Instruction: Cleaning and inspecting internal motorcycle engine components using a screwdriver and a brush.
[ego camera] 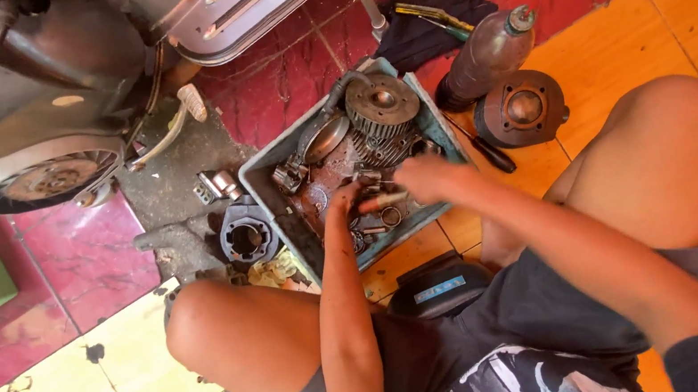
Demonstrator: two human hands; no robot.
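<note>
Both hands are down in the tray (439,126), a grey-blue box on the floor packed with greasy engine parts. The left hand (341,201) rests on the rusty casing (337,171) in the middle of the pile, fingers curled down onto it; whether it grips or only steadies, I cannot tell. The right hand (423,179) comes in from the other side, closed around a small metal piece (381,202) that pokes out toward the left hand — tool or part, it is too blurred to say.

Behind the hands, a finned cylinder (383,111) sits at the tray's far end. Outside the tray, a round cylinder head (523,108) lies on the orange tile, a dirty bottle (487,52) tilted just beside it, a screwdriver (487,151) between head and tray. Left of the tray, another ring-shaped part (246,235) sits on the concrete, with the scooter (44,128) beyond.

To work this well, I would say: keep the left hand pressing the casing firm so it cannot rock among the loose bits, bring the small piece in straight, and mind the tiny rings and springs lying just under the fingers.
</note>
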